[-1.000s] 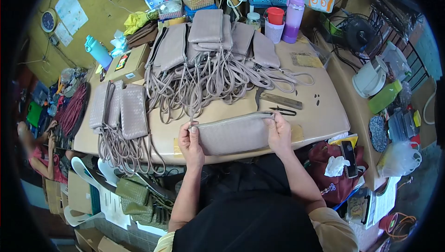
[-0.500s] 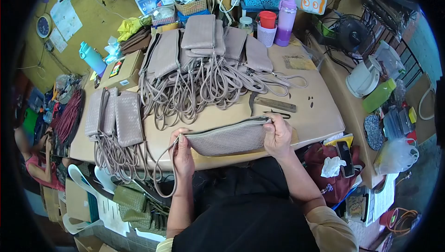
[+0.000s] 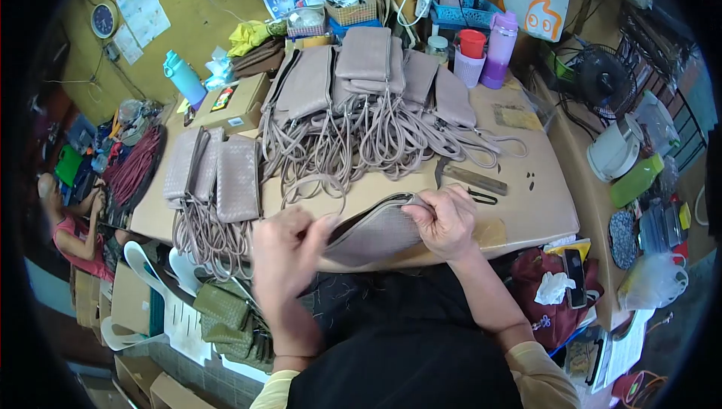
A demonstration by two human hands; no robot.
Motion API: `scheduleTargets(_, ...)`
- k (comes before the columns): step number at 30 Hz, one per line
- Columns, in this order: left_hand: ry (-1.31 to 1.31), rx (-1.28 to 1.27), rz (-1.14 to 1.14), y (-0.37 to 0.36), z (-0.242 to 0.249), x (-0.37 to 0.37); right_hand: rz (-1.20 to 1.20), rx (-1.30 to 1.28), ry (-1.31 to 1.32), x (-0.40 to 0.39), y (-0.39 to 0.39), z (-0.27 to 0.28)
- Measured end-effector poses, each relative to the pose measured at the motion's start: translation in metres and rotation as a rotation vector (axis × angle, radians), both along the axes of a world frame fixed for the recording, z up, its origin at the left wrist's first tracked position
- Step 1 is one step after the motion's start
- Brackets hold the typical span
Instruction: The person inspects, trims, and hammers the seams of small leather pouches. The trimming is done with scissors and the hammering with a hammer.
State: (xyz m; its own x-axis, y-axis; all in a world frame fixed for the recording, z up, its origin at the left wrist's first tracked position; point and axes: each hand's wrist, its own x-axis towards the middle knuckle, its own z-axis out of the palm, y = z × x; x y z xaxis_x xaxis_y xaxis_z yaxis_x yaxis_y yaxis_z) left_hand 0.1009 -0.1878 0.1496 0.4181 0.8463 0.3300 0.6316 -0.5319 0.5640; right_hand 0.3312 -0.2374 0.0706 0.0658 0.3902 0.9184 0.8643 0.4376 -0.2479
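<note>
Both Hands on a Woven Pouch

Right now the left hand [image 3: 289, 247] and right hand [image 3: 445, 221] grip opposite ends of a flat, taupe woven pouch [image 3: 376, 232] at the near edge of the counter [image 3: 526, 206]. Behind it lie matching stacked pouches [image 3: 368, 59] trailing looped cord straps [image 3: 353, 146].

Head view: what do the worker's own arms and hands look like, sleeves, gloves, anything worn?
Both hands are bare: left hand, right hand. No gloves, rings or watch show. Forearms are uncovered; pale yellow sleeves begin near the elbows, over a black front garment.
</note>
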Motion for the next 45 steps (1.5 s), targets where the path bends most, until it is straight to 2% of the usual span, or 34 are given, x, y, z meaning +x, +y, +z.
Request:
scheduleTargets(2, -0.141, -0.250, -0.066, 0.002, 0.016, -0.031, -0.025, 0.008, -0.032, 0.002, -0.002, 0.008)
scheduleTargets(4, -0.500, -0.161, -0.299, 0.000, 0.015, -0.028, -0.043, 0.085, -0.124, 0.000, 0.004, 0.017)
scheduleTargets(6, -0.409, 0.057, -0.212, -0.007, 0.017, 0.020, -0.034, 0.079, -0.188, -0.005, 0.006, 0.025)
scheduleTargets(8, -0.386, 0.015, -0.198, 0.001, -0.009, 0.048, -0.044, 0.086, -0.297, -0.011, 0.011, 0.026)
scheduleTargets(9, -0.386, 0.020, -0.187, 0.007, -0.023, 0.052, -0.040, 0.017, -0.292, -0.011, 0.009, 0.022)
scheduleTargets(12, -0.361, 0.105, -0.205, 0.013, -0.042, 0.059, -0.019, 0.021, -0.277, -0.009, 0.013, 0.012)
scheduleTargets(14, -0.512, -0.210, -0.194, 0.007, -0.044, 0.063, -0.012, 0.008, -0.277, -0.010, 0.011, 0.009)
scheduleTargets(18, -0.616, -0.104, -0.253, 0.016, -0.068, 0.066, 0.066, -0.047, -0.292, -0.009, 0.008, 0.003)
scheduleTargets(19, -0.736, -0.319, -0.265, 0.016, -0.071, 0.065, 0.068, -0.048, -0.292, -0.008, 0.008, 0.005)
scheduleTargets(20, -0.851, -0.540, -0.274, 0.016, -0.074, 0.063, 0.190, -0.140, -0.182, -0.007, 0.005, 0.007)
scheduleTargets(21, -0.848, -0.542, -0.270, 0.016, -0.078, 0.060, 0.313, -0.232, -0.070, -0.004, 0.002, 0.008)
scheduleTargets(23, -1.008, -0.691, -0.280, 0.023, -0.084, 0.051, 0.301, -0.363, 0.242, 0.019, -0.003, -0.012)
scheduleTargets(24, -1.006, -0.690, -0.276, 0.028, -0.088, 0.043, 0.086, -0.403, 0.166, 0.041, -0.005, -0.027)
scheduleTargets(26, -1.109, -1.089, -0.415, 0.036, -0.095, 0.031, -0.290, -0.470, 0.011, 0.075, -0.009, -0.057)
scheduleTargets(27, -1.110, -1.091, -0.418, 0.033, -0.094, 0.033, -0.453, -0.499, -0.064, 0.083, -0.015, -0.071)
scheduleTargets(31, -1.133, -1.121, -0.430, 0.022, -0.092, 0.055, -0.457, -0.544, -0.116, 0.104, -0.024, -0.115)
scheduleTargets(33, -1.118, -1.096, -0.478, 0.019, -0.092, 0.063, -0.517, -0.720, -0.113, 0.108, -0.023, -0.120)
scheduleTargets(34, -1.187, -1.120, -0.489, 0.019, -0.092, 0.067, -0.522, -0.719, -0.111, 0.110, -0.022, -0.118)
scheduleTargets(36, -1.258, -1.144, -0.510, 0.019, -0.091, 0.075, -0.506, -0.846, 0.412, 0.119, -0.021, -0.103)
scheduleTargets(37, -1.262, -1.147, -0.514, 0.019, -0.091, 0.079, -0.512, -0.840, 0.411, 0.117, -0.023, -0.084)
scheduleTargets(39, -1.264, -1.154, -0.520, 0.018, -0.090, 0.088, -0.157, -0.769, 0.745, 0.104, -0.034, -0.039)
scheduleTargets(41, -1.276, -1.169, -0.529, 0.014, -0.090, 0.102, -0.058, -0.492, 0.239, 0.075, -0.051, 0.020)
scheduleTargets(42, -1.273, -1.175, -0.537, 0.014, -0.090, 0.108, -0.067, -0.491, 0.240, 0.064, -0.058, 0.040)
scheduleTargets(44, -1.238, -1.163, -0.545, 0.013, -0.091, 0.115, -0.212, -0.631, -0.122, 0.048, -0.067, 0.064)
scheduleTargets(45, -1.238, -1.168, -0.554, 0.013, -0.092, 0.118, -0.221, -0.632, -0.124, 0.042, -0.066, 0.068)
